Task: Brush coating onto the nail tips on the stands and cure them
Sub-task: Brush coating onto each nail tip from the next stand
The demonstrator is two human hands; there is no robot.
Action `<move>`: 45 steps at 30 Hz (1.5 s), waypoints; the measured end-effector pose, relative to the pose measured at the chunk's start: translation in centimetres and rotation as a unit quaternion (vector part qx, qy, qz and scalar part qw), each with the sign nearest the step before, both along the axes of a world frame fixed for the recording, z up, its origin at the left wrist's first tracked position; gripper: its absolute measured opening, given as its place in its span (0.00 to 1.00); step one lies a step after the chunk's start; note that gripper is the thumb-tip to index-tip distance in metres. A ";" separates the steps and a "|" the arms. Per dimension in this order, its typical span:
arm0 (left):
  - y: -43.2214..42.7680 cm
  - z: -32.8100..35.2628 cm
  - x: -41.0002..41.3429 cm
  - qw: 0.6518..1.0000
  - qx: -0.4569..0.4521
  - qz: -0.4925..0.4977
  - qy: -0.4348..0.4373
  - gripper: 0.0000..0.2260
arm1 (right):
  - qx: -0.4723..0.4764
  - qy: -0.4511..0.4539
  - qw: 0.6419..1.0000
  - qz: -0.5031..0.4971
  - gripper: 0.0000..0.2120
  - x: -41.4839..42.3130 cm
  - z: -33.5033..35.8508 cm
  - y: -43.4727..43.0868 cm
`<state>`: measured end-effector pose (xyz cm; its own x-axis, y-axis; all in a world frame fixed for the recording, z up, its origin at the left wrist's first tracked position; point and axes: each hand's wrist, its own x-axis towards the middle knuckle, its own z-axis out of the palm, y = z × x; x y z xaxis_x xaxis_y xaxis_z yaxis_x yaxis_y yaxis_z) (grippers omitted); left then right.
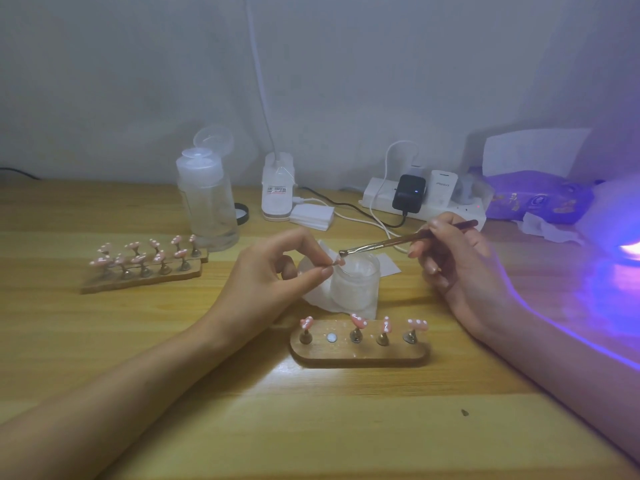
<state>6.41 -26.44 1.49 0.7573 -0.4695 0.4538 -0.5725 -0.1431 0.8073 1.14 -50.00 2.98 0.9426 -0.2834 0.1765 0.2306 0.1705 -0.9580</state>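
One nail tip is pinched between the thumb and forefinger of your left hand, just over the rim of the open jar. Your right hand grips the brush pen-style, its bristle end just above the tip; contact unclear.

Risk: your pinch sits right at the tip, so an overloaded brush could run coating onto your fingertips. A slip would drop it into the jar.

Nearer you than your fingers: wooden stand, four tips, one bare seat. Beyond your right knuckles: curing lamp, glowing violet.
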 end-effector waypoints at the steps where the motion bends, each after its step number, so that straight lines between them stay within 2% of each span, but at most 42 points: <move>1: 0.0 0.0 0.0 1.000 0.001 0.000 -0.003 0.05 | -0.010 -0.001 1.000 0.004 0.16 0.0 0.0 0.1; 5: 0.0 0.1 -0.1 1.000 0.006 0.002 -0.016 0.04 | 0.008 0.011 1.000 -0.012 0.12 0.1 -0.1 0.0; 10: 0.1 0.1 0.0 1.000 0.009 0.000 -0.022 0.04 | -0.005 0.005 1.000 0.005 0.14 0.1 -0.1 0.0; 16: 0.1 0.1 0.0 1.000 0.011 -0.001 -0.025 0.04 | 0.010 0.004 1.000 -0.003 0.12 0.1 -0.1 -0.1; 19: 0.0 0.0 0.1 1.000 0.006 -0.001 -0.020 0.04 | -0.004 0.003 1.000 0.005 0.12 0.1 -0.2 0.0; 23: 0.0 -0.1 0.1 1.000 0.004 -0.006 -0.008 0.04 | 0.023 0.002 1.000 -0.004 0.13 0.2 -0.1 -0.2; 27: 0.1 0.0 0.0 1.000 0.006 -0.005 -0.009 0.04 | -0.005 0.001 1.000 0.001 0.16 0.1 -0.2 0.1; 31: 0.0 0.2 -0.1 1.000 0.006 -0.012 -0.007 0.04 | 0.023 0.003 1.000 -0.012 0.13 0.1 -0.1 -0.1; 35: 0.0 0.2 -0.1 1.000 0.005 -0.012 0.001 0.04 | -0.012 -0.006 1.000 -0.002 0.14 0.1 -0.2 0.0; 39: 0.0 0.2 -0.2 1.000 0.003 -0.015 0.017 0.04 | 0.019 0.002 1.000 -0.017 0.13 0.1 -0.3 -0.2; 45: 0.1 0.1 -0.2 0.999 -0.003 -0.013 0.038 0.05 | -0.005 0.004 1.000 -0.009 0.13 0.1 -0.2 0.0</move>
